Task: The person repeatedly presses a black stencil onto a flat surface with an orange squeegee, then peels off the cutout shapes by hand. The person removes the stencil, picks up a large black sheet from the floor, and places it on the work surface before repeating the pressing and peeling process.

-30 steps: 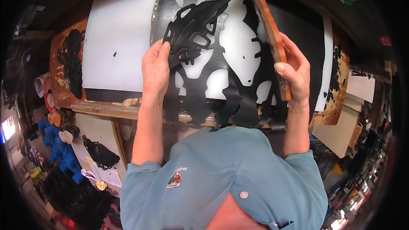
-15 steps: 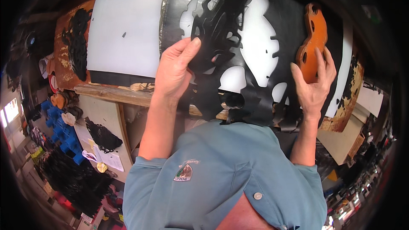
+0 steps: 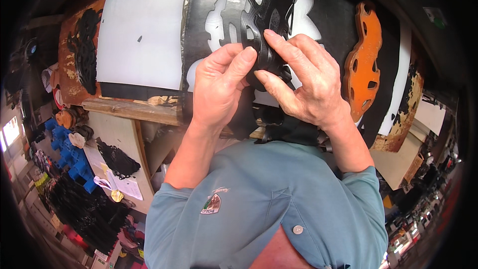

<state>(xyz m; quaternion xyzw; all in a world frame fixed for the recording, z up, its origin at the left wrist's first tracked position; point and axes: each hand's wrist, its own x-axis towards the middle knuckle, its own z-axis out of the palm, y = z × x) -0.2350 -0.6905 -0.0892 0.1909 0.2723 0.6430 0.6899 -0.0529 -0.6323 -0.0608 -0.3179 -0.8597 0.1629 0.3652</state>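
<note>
In front of me, my left hand [image 3: 220, 82] pinches the lower left edge of a black leather cut-out piece [image 3: 273, 6] between thumb and fingers. Long holes run through this piece, and its narrow end points away from me. My right hand [image 3: 314, 80] touches the same piece from the right, thumb and forefinger apart on its surface. Whether more layers lie under it I cannot tell. Beneath is a black leather sheet [image 3: 331, 17] with wavy openings that show white below. To the right lies an orange cutting die [image 3: 362, 57] with oval holes, which neither hand touches.
A white board [image 3: 144, 25] with a small black scrap lies to the left. Beyond it rests a stack of black cut pieces [image 3: 85, 52]. The wooden bench edge [image 3: 132, 111] runs in front of me. Lower left are blue plastic parts [image 3: 74, 162] and a hanging black bundle [image 3: 82, 209].
My right hand has left the orange cutting die and come left onto the black piece. The die now lies free. My left hand still holds the piece, shifted slightly right and turned.
</note>
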